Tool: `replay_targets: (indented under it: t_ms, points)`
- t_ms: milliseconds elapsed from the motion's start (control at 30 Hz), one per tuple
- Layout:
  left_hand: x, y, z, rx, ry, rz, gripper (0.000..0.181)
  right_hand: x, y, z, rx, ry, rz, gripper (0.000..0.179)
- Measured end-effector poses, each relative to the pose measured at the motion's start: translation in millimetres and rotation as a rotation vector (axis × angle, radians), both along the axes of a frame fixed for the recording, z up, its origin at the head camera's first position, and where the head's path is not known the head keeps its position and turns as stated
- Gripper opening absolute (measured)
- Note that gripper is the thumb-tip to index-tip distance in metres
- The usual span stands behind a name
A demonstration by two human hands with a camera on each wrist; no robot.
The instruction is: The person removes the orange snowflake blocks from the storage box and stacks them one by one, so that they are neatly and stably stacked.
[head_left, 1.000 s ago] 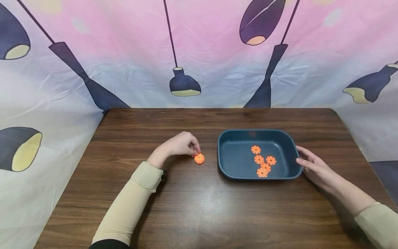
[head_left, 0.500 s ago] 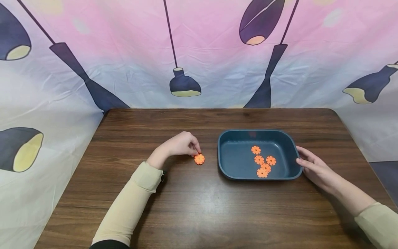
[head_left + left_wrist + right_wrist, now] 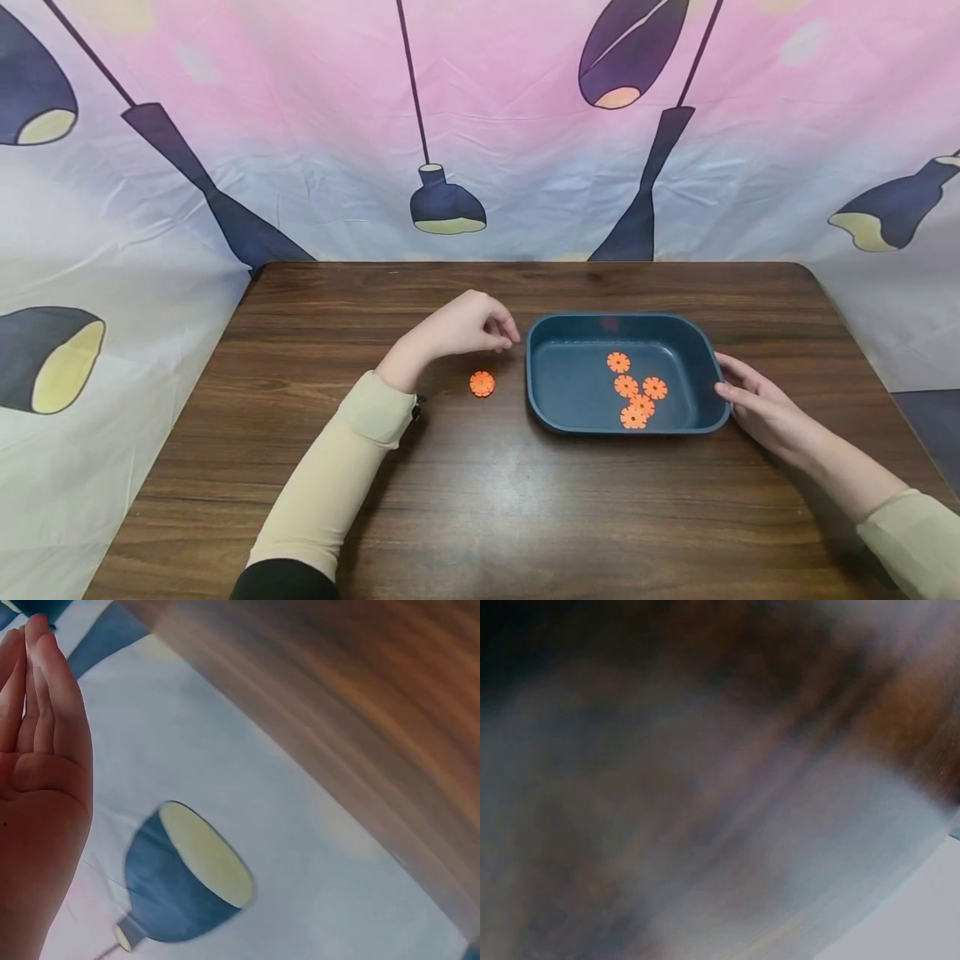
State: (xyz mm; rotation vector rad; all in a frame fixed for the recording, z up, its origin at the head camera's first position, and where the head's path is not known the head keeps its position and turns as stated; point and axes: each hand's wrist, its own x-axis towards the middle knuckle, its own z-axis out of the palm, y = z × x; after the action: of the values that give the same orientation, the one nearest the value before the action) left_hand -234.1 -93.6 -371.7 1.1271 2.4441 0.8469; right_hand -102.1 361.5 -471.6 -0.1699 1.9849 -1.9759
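An orange notched plastic disc (image 3: 482, 384) lies on the table just below my left hand (image 3: 468, 325). That hand hovers left of the dark blue tray (image 3: 551, 417), fingers bent loosely downward, and nothing shows between them. In the left wrist view the fingers of my left hand (image 3: 49, 727) lie long and close together, their tips near the upper edge. Inside the tray are several more orange discs (image 3: 626, 386), some overlapping. My right hand (image 3: 765, 408) holds the tray's right end, thumb at the rim. The right wrist view is too blurred to make out the hand.
Everything rests on a brown wood-grain table (image 3: 480, 517). Behind it hangs a cloth backdrop (image 3: 510, 125) printed with lamps, meeting the table's far edge.
My left hand stayed at the orange disc on the table, then let it go and moved up and right toward the tray. The right hand and tray have not moved.
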Motion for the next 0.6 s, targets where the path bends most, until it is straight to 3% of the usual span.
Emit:
replay_targets:
  t_ms: [333,600]
  points:
    - [-3.5,44.0,9.1,0.035,0.044,-0.063,0.013,1.1,-2,1.4,0.011,-0.003,0.002,0.039]
    - [-7.2,72.3,-3.4,0.024,0.036,-0.113,0.014,1.2,0,2.6,0.027,-0.011,0.001,0.039]
